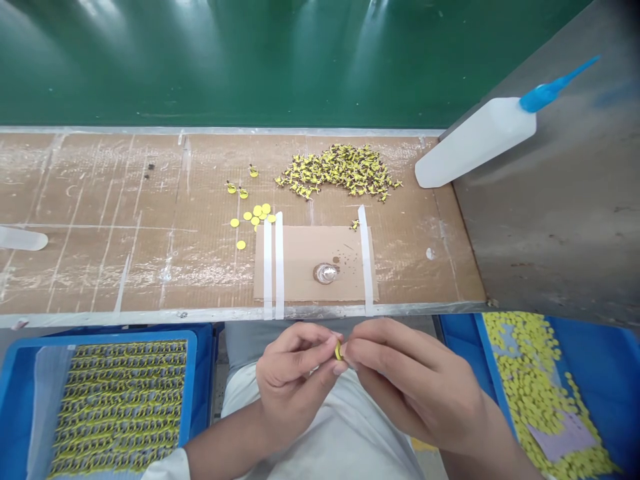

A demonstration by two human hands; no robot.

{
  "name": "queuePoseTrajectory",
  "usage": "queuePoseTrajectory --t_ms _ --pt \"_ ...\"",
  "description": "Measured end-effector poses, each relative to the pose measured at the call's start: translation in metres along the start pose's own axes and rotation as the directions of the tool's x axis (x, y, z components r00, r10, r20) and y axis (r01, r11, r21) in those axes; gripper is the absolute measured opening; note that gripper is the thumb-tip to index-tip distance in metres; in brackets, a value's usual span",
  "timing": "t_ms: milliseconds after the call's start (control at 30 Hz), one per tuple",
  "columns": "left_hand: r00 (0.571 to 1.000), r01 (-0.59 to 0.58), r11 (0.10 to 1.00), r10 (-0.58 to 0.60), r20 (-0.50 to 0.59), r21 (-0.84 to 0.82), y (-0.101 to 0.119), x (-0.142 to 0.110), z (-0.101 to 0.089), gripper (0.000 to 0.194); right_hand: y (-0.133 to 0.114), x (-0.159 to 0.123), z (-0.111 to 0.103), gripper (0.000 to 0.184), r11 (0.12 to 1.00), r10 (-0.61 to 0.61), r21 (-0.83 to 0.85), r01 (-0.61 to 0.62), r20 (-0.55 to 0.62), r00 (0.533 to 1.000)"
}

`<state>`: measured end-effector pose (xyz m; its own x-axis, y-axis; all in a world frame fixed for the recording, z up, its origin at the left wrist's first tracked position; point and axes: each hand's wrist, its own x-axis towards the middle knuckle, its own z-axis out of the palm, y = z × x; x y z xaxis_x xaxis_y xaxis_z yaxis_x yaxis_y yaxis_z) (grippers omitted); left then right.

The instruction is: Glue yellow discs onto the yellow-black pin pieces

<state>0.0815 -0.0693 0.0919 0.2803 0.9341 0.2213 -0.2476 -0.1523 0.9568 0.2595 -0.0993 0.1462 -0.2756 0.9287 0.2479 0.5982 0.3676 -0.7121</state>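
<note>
Over my lap, just off the bench edge, my left hand (300, 370) pinches a small yellow disc (339, 350) between thumb and fingers. My right hand (417, 377) closes on the disc's other side, its fingertips meeting those of the left; whether a figure is also between them is hidden. In front of the hands a cardboard pad (300, 267) is taped to the bench, with a glossy clear blob (326, 273) on it. One tiny yellow-and-dark figure (355, 225) lies near the pad's right tape strip.
Behind the pad lies a heap of tiny figures (345, 170). Loose yellow discs (257, 211) and a few figures on discs (243, 193) sit left of it. A white bottle with blue nozzle (475, 143) leans right. Blue bins (193, 400) flank me; the right holds yellow discs (530, 380).
</note>
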Motion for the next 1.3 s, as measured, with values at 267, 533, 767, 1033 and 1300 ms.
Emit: queuePoseTrajectory --t_ms 267,533,767,1033,1300 --pt "0.995 -0.036 0.999 0.034 0.09 0.025 0.002 0.001 -0.003 0.043 -0.005 -0.001 -0.005 0.024 0.994 -0.064 -0.093 0.059 -0.051 0.997" --pt "0.991 -0.034 0.999 0.03 0.129 0.025 0.009 0.01 -0.012 0.044 0.0 0.004 -0.008 0.021 0.994 -0.039 0.098 0.042 -0.032 0.999" --pt "0.987 -0.059 0.998 0.054 0.148 0.029 0.016 0.012 -0.018 0.046 -0.001 0.01 -0.012 0.02 0.975 -0.012 0.217 0.043 -0.144 0.989" --pt "0.976 -0.111 0.993 0.117 0.183 -0.042 0.023 0.015 -0.019 0.044 -0.009 0.018 -0.026 0.017 0.955 -0.122 0.271 0.124 -0.024 0.992" --pt "0.981 -0.09 0.992 0.103 0.164 -0.088 0.033 0.015 -0.022 0.045 -0.009 0.023 -0.027 0.004 0.935 -0.092 0.351 0.048 0.111 0.99"
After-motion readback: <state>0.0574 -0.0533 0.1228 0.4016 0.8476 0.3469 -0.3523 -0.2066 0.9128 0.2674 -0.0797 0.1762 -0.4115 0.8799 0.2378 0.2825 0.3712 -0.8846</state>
